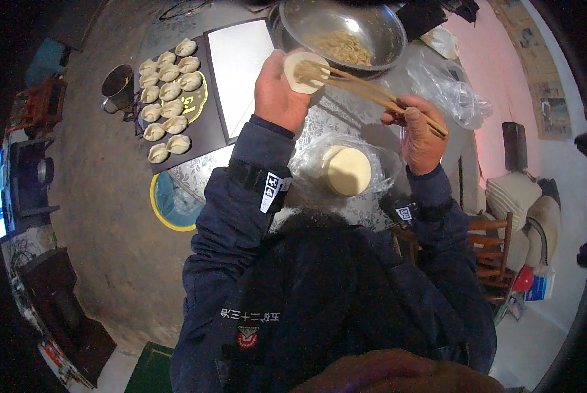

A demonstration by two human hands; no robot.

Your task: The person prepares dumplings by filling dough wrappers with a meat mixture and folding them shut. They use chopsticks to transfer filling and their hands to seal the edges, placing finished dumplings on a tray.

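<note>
A round dough wrapper (309, 87) lies on the palm and fingers of my left hand (279, 96), raised over the table. My right hand (423, 135) grips a pair of wooden chopsticks (372, 92), whose blurred tips touch a dab of filling at the middle of the wrapper. Just beyond the left hand, a steel bowl (391, 29) holds minced filling (340, 46). Between my forearms, a stack of round wrappers (350, 171) sits in an opened clear plastic bag (305, 159). Folded dumplings (170, 91) stand in rows on a dark board (210, 115) to the left.
A white sheet-like panel (237, 73) lies beside the dumplings. Below the table's left edge stands a yellow-rimmed bin (154, 196), with a dark metal bucket (118, 83) farther off. A crumpled plastic bag (450, 91) lies at the right. A wooden chair (490, 245) stands near my right elbow.
</note>
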